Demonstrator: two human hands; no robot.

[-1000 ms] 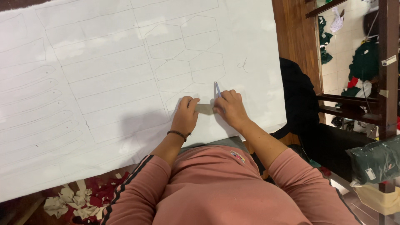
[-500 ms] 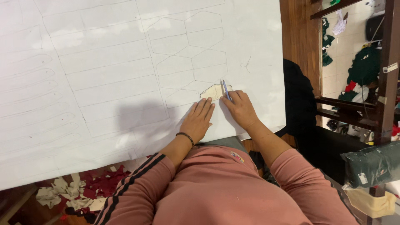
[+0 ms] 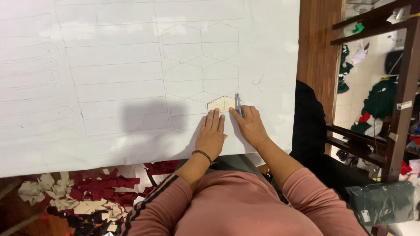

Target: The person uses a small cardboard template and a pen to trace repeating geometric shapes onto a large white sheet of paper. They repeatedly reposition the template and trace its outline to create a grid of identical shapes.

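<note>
White sheet: a large pale sheet covers the bench, marked with thin outlines of long strips, bars and six-sided shapes.
Template: a small beige six-sided card lies flat on the sheet near its lower right part, in line with the column of drawn hexagons.
Left hand: the left hand lies palm down, fingers straight and close together, fingertips pressing on the lower edge of the card; it grips nothing. A dark band circles the wrist.
Right hand: the right hand rests on the sheet just right of the card, fingers curled around a blue pen.
Pen: it stands nearly upright against the card's right edge; the tip seems to touch the sheet, though it is too small to be sure.
Scraps: red, beige and black offcuts lie heaped on the floor below the sheet's near edge.
Right side: a dark wooden rack stands well apart from the hands.
</note>
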